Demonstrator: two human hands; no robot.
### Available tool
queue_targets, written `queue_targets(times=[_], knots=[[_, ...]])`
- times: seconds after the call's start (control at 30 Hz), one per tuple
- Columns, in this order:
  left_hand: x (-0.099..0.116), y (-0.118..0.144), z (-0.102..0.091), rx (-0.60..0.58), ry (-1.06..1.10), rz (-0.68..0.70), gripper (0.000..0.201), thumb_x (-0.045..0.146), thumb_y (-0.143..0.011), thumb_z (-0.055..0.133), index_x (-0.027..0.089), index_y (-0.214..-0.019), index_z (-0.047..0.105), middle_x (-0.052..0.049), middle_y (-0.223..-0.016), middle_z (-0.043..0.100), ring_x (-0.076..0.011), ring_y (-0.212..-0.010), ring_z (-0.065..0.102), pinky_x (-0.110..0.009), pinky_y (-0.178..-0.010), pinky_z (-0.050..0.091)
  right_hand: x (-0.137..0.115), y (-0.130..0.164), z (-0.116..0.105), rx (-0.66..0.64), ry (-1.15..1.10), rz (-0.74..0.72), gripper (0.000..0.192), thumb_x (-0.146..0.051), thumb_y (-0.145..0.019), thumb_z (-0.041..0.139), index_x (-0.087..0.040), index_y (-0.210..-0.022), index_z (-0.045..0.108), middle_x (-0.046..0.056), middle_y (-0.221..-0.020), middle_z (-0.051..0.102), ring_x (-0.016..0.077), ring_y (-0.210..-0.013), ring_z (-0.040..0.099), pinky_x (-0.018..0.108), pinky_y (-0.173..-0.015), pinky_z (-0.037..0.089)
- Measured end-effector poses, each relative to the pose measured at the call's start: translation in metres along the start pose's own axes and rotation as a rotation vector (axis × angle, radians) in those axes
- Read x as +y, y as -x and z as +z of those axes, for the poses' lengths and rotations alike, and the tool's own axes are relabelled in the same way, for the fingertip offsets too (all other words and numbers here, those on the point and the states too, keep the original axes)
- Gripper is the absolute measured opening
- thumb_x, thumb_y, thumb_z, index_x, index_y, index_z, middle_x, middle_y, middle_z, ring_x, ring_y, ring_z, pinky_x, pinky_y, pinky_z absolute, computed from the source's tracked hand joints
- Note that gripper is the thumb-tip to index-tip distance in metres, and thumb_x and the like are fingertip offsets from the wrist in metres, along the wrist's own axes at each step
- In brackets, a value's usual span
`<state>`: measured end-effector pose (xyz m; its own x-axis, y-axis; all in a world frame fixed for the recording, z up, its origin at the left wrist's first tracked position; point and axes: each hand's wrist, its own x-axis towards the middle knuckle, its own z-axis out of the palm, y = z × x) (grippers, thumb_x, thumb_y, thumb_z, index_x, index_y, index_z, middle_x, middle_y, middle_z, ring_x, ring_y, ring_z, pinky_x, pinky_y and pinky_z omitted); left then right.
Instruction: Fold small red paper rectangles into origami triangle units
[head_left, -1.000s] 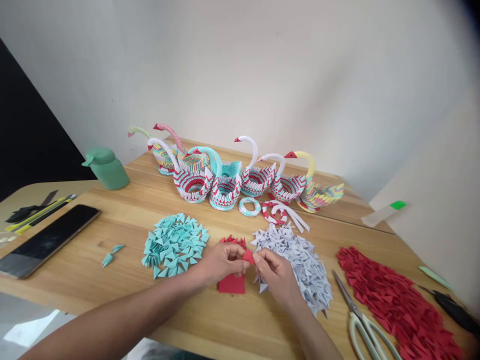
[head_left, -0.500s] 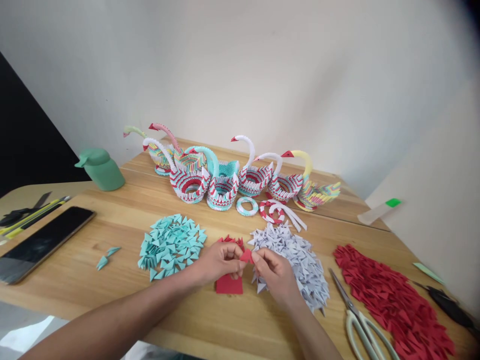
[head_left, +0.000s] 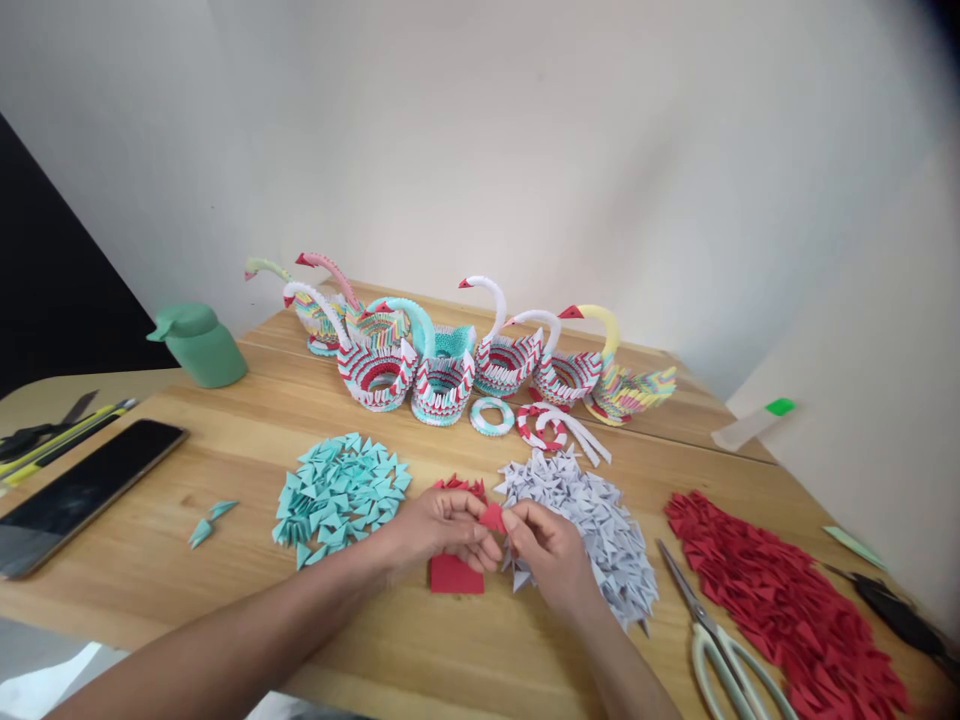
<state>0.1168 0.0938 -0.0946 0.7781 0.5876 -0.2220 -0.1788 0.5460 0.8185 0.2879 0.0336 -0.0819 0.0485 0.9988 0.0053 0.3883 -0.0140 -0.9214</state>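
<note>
The left hand [head_left: 439, 535] and right hand [head_left: 547, 550] meet over the table [head_left: 247, 440], fingertips pinched together on one small red paper piece [head_left: 493, 518]. Both hands are curled nearly closed around it. Just below that piece lies a red paper stack [head_left: 455, 575], and behind it a few red folded bits [head_left: 461, 486]. Left of the piece sits a teal pile [head_left: 341, 485]; right of it a white pile [head_left: 600, 520], then scissors [head_left: 720, 645] and a red pile [head_left: 780, 590]. Beyond stand paper swans [head_left: 442, 350]. Far left lie a phone [head_left: 82, 490] and a green bottle [head_left: 196, 343]. No writing is legible anywhere.
</note>
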Motion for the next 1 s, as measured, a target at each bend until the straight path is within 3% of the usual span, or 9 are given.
queue_targets(times=[0.27, 0.63, 0.83, 1.0], knots=[[0.004, 0.002, 0.002, -0.014, 0.0, 0.017, 0.039, 0.037, -0.064, 0.08, 0.011, -0.085, 0.06, -0.008, -0.072, 0.072, -0.0156, -0.062, 0.067, -0.03, -0.067, 0.052, 0.001, -0.001, 0.0, 0.015, 0.055, -0.029, 0.035, -0.043, -0.087, 0.05, -0.02, -0.06, 0.047, -0.003, -0.054, 0.046, 0.0121, -0.052, 0.042, 0.023, -0.051, 0.034], [0.007, 0.003, 0.003, 0.039, -0.11, 0.017, 0.041, 0.048, -0.063, 0.077, 0.012, -0.072, 0.059, -0.005, -0.06, 0.07, -0.0144, -0.051, 0.064, -0.025, -0.053, 0.049, 0.0, -0.001, 0.0, -0.077, 0.028, -0.018, 0.032, -0.043, -0.086, 0.049, -0.019, -0.064, 0.051, -0.002, -0.059, 0.046, 0.0129, -0.056, 0.042, 0.024, -0.054, 0.034], [-0.002, 0.0, 0.004, -0.054, -0.194, -0.041, 0.045, 0.054, -0.06, 0.076, 0.014, -0.069, 0.056, -0.001, -0.056, 0.067, -0.011, -0.044, 0.059, -0.025, -0.052, 0.048, -0.001, -0.001, 0.002, -0.079, 0.089, -0.067, 0.032, -0.04, -0.085, 0.051, -0.019, -0.062, 0.051, -0.004, -0.054, 0.046, 0.0113, -0.051, 0.041, 0.023, -0.049, 0.033], [-0.004, 0.0, 0.007, -0.002, -0.237, -0.018, 0.046, 0.057, -0.06, 0.073, 0.015, -0.068, 0.054, 0.0, -0.054, 0.066, -0.0112, -0.045, 0.058, -0.024, -0.051, 0.047, 0.001, 0.0, 0.006, -0.02, 0.142, -0.093, 0.034, -0.043, -0.088, 0.048, -0.019, -0.064, 0.052, -0.003, -0.056, 0.049, 0.0122, -0.053, 0.044, 0.023, -0.052, 0.035]])
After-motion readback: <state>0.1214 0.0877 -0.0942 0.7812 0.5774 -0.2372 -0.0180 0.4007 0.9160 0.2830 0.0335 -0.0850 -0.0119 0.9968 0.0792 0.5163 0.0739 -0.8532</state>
